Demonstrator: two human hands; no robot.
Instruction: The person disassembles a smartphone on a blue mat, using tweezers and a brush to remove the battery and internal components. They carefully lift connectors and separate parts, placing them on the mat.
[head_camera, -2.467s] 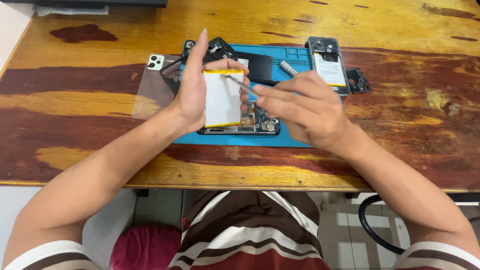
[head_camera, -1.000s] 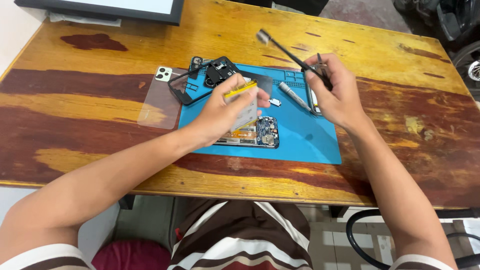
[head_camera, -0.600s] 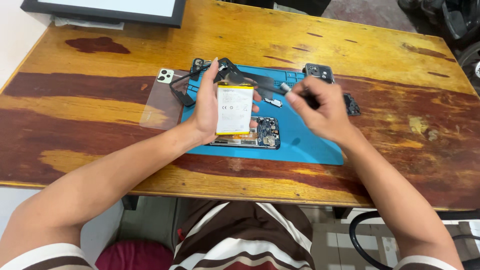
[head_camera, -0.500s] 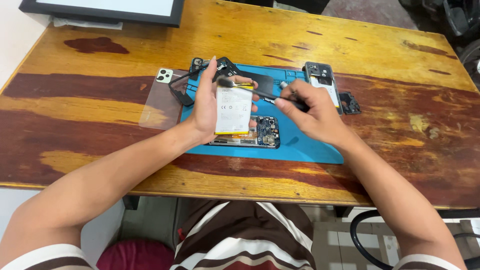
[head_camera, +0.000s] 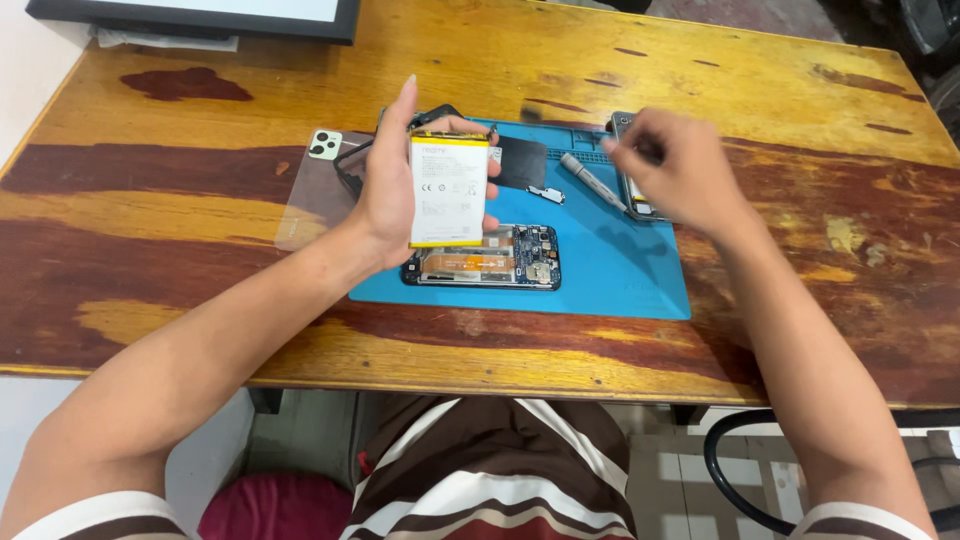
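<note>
1. White with yellow bands at top and bottom, the flat phone battery (head_camera: 449, 190) stands upright in the left hand (head_camera: 385, 195), pinched by its long edges between thumb and fingers, its printed face turned towards the camera, apparently so that it can be read or checked.
2. That hand holds the battery in the air just above the opened phone body (head_camera: 483, 256), whose circuit board and orange flex cable lie exposed near the front edge of the blue work mat (head_camera: 620, 275).
3. Over the mat's back right corner, the right hand (head_camera: 668, 170) hovers with its fingers curled together; whether they grip anything I cannot tell, since the knuckles hide the tips.
4. Just beneath that hand lies a second phone (head_camera: 633, 200), and beside it a grey pen-like tool (head_camera: 592, 181) rests on the mat.
5. Behind the battery a black square part (head_camera: 524, 162) and a small metal piece (head_camera: 546, 194) sit on the mat, kept within reach.
6. Left of the mat, a clear back cover with a pale green camera block (head_camera: 322, 144) lies flat on the wooden desk (head_camera: 200, 260).
7. At the desk's back left corner stands a dark-framed screen (head_camera: 200, 15).
</note>
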